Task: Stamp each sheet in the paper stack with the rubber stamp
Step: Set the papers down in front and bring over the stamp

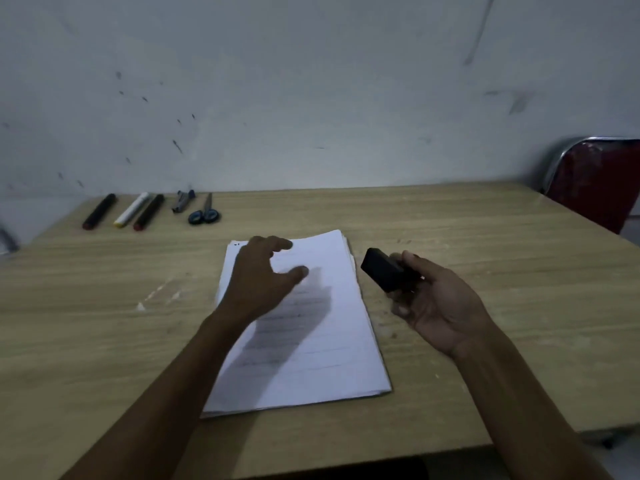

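A: Stamp (pixel 388 274) first. Small black block, hard plastic by the look, light. Your right hand (pixel 440 306) has it, the grip closed round the near end with fingers curled, held off the table (pixel 485 237) just right of the paper stack (pixel 332 341). Which face carries the rubber I cannot tell.

B: Where should you hold it for the press?

A: By the sides of the body, palm over the top, so the force goes straight down. I'd expect smooth plastic to turn in a loose pinch.

B: And the paper?

A: Thin white sheets, faint ruled lines, edges fanned slightly at the far corner. Limp and slippery sheet on sheet. Your left hand (pixel 263 275) is over the upper half, its grip open, fingers spread; whether it touches is unclear. Pin the stack flat before pressing.

B: Beyond that?

A: Pale wood-grain table. Three markers (pixel 131 211), stapler (pixel 183 201) and scissors (pixel 205 213) along the far left edge. Red chair (pixel 599 181) at right.
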The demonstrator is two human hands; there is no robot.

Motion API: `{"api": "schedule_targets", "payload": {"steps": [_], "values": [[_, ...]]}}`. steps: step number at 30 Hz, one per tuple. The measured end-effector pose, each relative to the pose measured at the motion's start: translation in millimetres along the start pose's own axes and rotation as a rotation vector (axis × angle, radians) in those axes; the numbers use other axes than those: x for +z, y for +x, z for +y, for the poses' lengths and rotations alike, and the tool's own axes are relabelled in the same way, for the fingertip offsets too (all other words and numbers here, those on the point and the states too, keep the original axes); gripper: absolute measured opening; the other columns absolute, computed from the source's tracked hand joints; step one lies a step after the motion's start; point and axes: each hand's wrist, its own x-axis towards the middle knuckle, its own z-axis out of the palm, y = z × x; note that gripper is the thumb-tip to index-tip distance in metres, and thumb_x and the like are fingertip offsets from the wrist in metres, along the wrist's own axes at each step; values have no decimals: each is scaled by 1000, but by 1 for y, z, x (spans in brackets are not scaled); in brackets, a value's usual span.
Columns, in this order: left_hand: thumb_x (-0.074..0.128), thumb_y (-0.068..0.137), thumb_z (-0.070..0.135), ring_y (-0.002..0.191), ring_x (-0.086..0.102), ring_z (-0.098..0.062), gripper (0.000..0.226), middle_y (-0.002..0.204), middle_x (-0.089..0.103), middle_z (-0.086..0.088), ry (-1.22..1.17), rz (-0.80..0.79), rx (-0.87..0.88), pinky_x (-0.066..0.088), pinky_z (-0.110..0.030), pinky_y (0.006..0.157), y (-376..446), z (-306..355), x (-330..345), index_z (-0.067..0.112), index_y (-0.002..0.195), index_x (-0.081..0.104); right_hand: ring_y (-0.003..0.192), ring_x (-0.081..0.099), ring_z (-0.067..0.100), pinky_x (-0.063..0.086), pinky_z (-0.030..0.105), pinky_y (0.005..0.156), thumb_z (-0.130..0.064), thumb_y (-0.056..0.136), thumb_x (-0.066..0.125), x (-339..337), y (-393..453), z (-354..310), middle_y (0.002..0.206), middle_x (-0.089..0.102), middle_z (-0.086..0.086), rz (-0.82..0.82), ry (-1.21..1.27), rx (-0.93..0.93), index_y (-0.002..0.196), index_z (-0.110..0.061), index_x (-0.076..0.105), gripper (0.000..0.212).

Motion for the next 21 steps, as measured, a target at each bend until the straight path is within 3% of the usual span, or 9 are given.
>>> {"api": "schedule_targets", "payload": {"steps": [2,4,8,12,15,18,21], "values": [[81,73,26,98,55,-15,38,108,62,-1,19,34,7,33,-6,74,1,-16,-11,17,108,67,48,49,17,33,23,39,-23,95,51,9,2,7,77,61,10,-43,0,22,95,-8,61,17],[81,74,23,91,56,-13,33,101,63,1,44,61,36,32,0,71,0,-31,-18,14,104,69,47,44,16,32,24,40,-26,92,49,18,3,15,68,55,8,-135,53,98,96,-9,60,20],[80,75,18,87,57,-13,27,95,63,7,18,105,98,37,-10,74,-3,-49,-21,12,99,70,48,37,14,30,25,43,-30,92,40,31,8,26,66,44,3,-326,228,261,93,-8,56,28],[79,75,18,87,57,-10,25,96,65,7,-6,94,110,36,-3,67,-2,-54,-19,14,98,71,48,36,14,29,25,44,-30,96,33,41,13,35,68,42,2,-381,243,306,94,-7,57,33],[79,75,17,86,57,-10,24,97,67,3,-2,82,131,36,-2,67,1,-52,-17,14,97,70,49,35,14,28,25,44,-28,93,39,46,12,38,69,42,3,-377,216,290,96,-9,55,25],[78,77,19,86,56,-9,23,98,67,4,7,67,140,37,-4,68,4,-50,-16,14,98,71,50,40,15,30,25,45,-24,87,55,51,7,39,75,54,6,-271,78,95,100,-10,61,20],[77,77,19,84,56,-4,23,97,66,6,-21,79,125,37,-3,67,8,-51,-14,15,99,71,57,53,14,38,24,48,-11,87,65,54,2,40,82,61,8,-114,-356,-318,102,-13,64,15]]}}
